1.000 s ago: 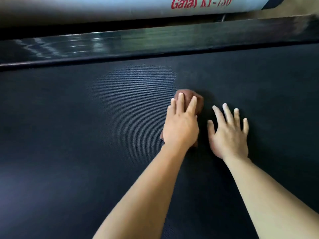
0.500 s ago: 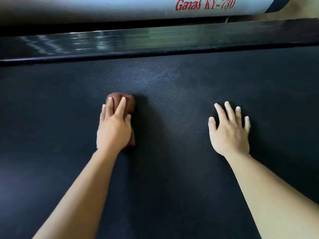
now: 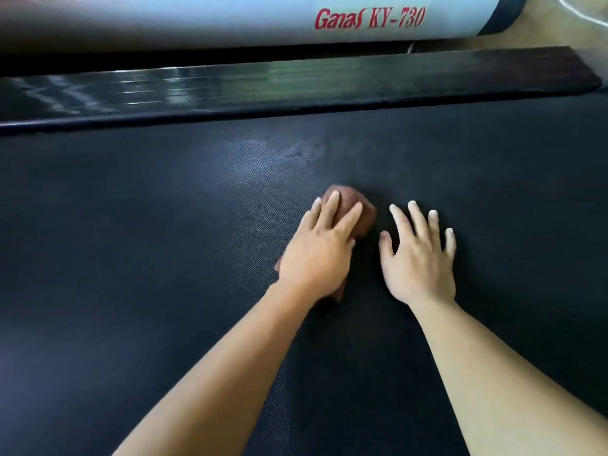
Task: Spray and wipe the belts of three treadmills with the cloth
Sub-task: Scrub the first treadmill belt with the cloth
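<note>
We counted two hands, one cloth, one belt. Our left hand [image 3: 317, 255] lay flat on the brown cloth [image 3: 367, 217], grip released, straight fingers pressing it onto the dark belt [image 3: 131, 258]. Our right hand [image 3: 418, 255] sat just beside it, fingers spread, grip released, holding nothing. One glossy side rail [image 3: 296, 87] edged the belt's far side, with one pale housing [image 3: 230, 18] marked Ganas KY-730 beyond. Wide belt stretched away left and right.

cloth [image 3: 366, 216]: mostly under left hand [image 3: 317, 258] | belt [image 3: 131, 258]: cropped at edges
</note>
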A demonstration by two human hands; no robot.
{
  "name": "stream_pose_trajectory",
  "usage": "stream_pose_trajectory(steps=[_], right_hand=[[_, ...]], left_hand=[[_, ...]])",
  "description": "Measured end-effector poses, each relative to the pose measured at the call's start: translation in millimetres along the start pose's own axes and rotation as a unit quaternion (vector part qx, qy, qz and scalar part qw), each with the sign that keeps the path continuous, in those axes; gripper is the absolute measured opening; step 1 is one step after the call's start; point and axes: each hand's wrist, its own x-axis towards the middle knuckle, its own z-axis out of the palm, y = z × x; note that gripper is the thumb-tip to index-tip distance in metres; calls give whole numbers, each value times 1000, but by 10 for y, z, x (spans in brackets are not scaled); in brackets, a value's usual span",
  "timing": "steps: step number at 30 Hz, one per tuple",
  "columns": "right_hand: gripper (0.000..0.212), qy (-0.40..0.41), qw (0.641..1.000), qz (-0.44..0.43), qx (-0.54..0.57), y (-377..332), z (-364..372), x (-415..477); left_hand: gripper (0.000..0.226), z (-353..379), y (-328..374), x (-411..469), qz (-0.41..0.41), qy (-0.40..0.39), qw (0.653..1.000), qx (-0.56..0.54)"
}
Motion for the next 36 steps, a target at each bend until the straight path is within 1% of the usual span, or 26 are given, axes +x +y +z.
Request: stream_pose_trajectory(steps=[1,3,6,9,11,13,16,20,24,27,29,31,33,36], right_hand=[[54,3,1000,0,0,1,3,-1],[54,3,1000,0,-1,2,9,1],[55,5,1000,-2,2,-1,16,11],[55,8,1000,-1,0,0,24,5],[55,5,1000,0,0,4,28,3],[55,7,1000,-1,0,7,30,2],[55,15,1000,0,-4,6,38,-1],[55,17,1000,-1,-4,4,41,3],[55,7,1000,-1,-6,5,29,12],[55,6,1000,3,-7,3,24,10],[55,10,1000,5,-5,1,25,8],[55,13,1000,4,-5,-1,28,6],[55,12,1000,4,-4,4,32,9],[55,12,1000,6,0,2,28,-2]], left_hand=[[58,-13,-47,-150,3,-2,1000,-7],[58,-76,-281,-382,-24,3,1000,-13],[58,-310,-809,-474,-121,46,991,-17],[57,-572,-1323,-229,-209,74,975,-3],[57,-685,-1545,88,-242,80,967,4],[56,-720,-1612,446,-261,77,962,-2],[57,-651,-1454,944,-253,70,965,-15],[58,-385,-884,1326,-177,29,984,-22],[57,-101,-262,1137,-59,-8,998,-4],[56,-70,-170,723,-9,-14,1000,4],[55,-113,-319,453,-17,-15,1000,5],[55,-211,-577,240,-50,-1,999,1],[56,-354,-888,101,-104,29,994,-5],[55,-598,-1361,80,-203,66,977,-7]])
